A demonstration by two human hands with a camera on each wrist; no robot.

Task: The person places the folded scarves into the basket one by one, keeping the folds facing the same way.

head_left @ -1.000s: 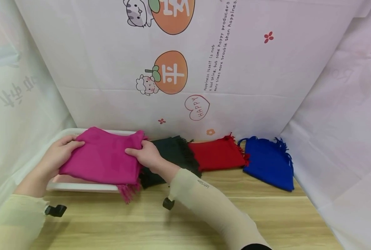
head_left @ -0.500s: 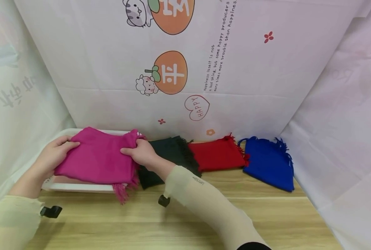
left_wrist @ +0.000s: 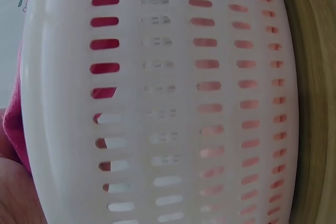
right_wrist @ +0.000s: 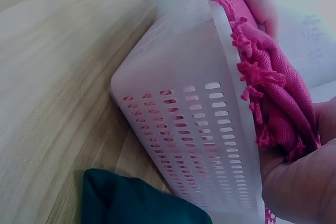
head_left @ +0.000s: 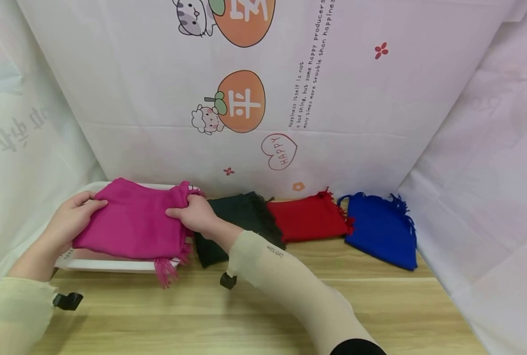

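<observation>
A folded magenta scarf (head_left: 134,222) with fringed ends is held level by both hands over the white plastic basket (head_left: 108,266). My left hand (head_left: 70,219) grips its left edge, thumb on top. At the right edge my right hand (head_left: 196,214) pinches the fabric, thumb on top and fingers beneath. In the right wrist view the fringe (right_wrist: 257,77) hangs at the rim of the slotted basket (right_wrist: 184,124). Something pink shows through the slots in the left wrist view, low inside the basket (left_wrist: 178,93).
To the basket's right lie a folded dark green scarf (head_left: 232,217), a red scarf (head_left: 307,219) and a blue scarf (head_left: 383,229) in a row. They lie on the wooden table (head_left: 192,315) along the printed white back wall (head_left: 334,148). White sheets close off both sides.
Both hands have shifted a little to the left with the magenta scarf, and the basket has slid left too. The other scarves stay where they were.
</observation>
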